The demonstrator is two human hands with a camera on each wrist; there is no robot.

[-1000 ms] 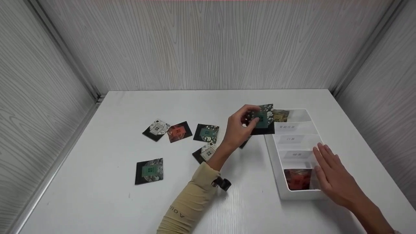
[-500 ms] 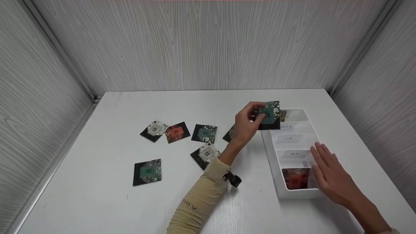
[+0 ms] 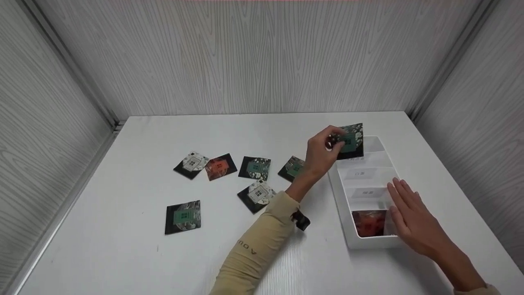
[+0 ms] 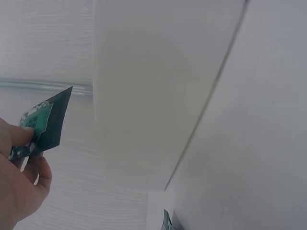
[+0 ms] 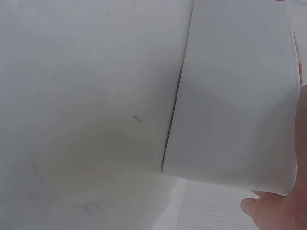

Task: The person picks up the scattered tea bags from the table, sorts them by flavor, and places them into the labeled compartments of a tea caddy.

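Between thumb and fingers, my left hand (image 3: 322, 152) pinches a flat square packet (image 3: 353, 142) with a green label and a dark lower band. It overlaps the back end of a white divided box (image 3: 374, 243) in the head view. The left wrist view shows the packet (image 4: 56, 122) tilted in the left hand (image 4: 19, 187), near the box's white side wall (image 4: 148, 105). My right hand (image 3: 417, 223) lies with straight fingers along the box's right rim. In the front compartment is a red packet (image 3: 369, 223); the held packet hides much of the back compartment.
Left of the box, several packets lie flat on the white table (image 3: 102, 254): a white-labelled one (image 3: 191, 164) against a red one (image 3: 221, 167), green ones (image 3: 184, 217), and another white-labelled one (image 3: 258, 196) near the left sleeve. Grey wood-grain panels (image 3: 262, 57) enclose the table.
The left hand has carried the green-labelled packet right and farther back, covering the yellowish packet in the back compartment. A green-labelled packet on the table has come into view. The right hand stays at the rim.
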